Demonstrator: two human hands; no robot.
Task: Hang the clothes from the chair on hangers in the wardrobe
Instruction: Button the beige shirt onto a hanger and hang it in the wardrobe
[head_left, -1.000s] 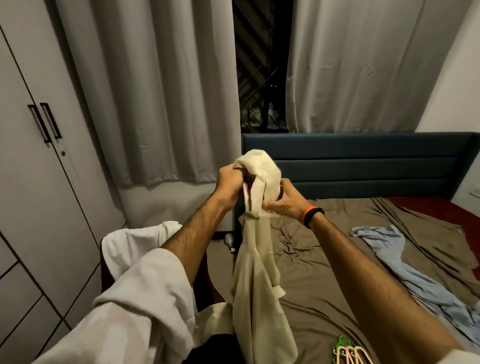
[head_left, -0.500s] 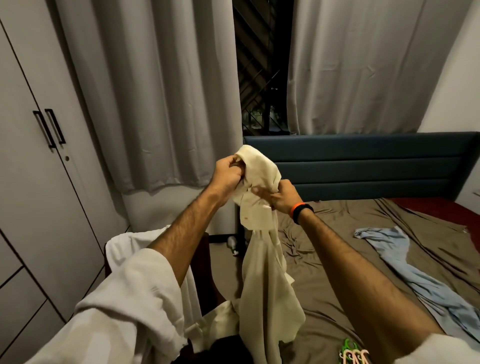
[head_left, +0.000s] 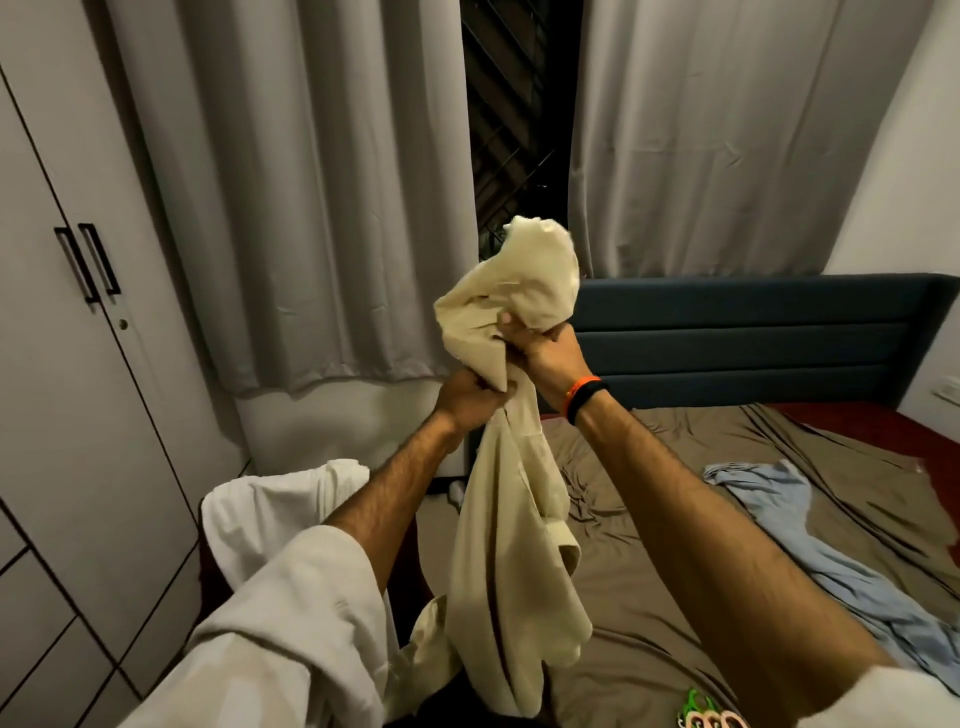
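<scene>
Both hands grip the cream shirt (head_left: 511, 545) at frame centre — the left hand (head_left: 467, 400) bunching it low, the right hand (head_left: 540, 348) clutching the wad above. It hangs over the bed (head_left: 675, 545), still crumpled. Risk: the tangled fabric may not open cleanly, and the hangers (head_left: 706, 717) lie out of reach at the bottom edge.

Grey curtains (head_left: 291, 197) hang beyond the fingers, parted on a dark window with a metal grille (head_left: 514, 130) straight above them. To the right of the fingers and just behind them runs a dark blue padded headboard (head_left: 753, 332), and below it, nearer than the fingers, lies a bed (head_left: 649, 597) under a rumpled brown sheet, with a strip of red (head_left: 857, 421) showing at its far right edge beside the white wall (head_left: 914, 182).
</scene>
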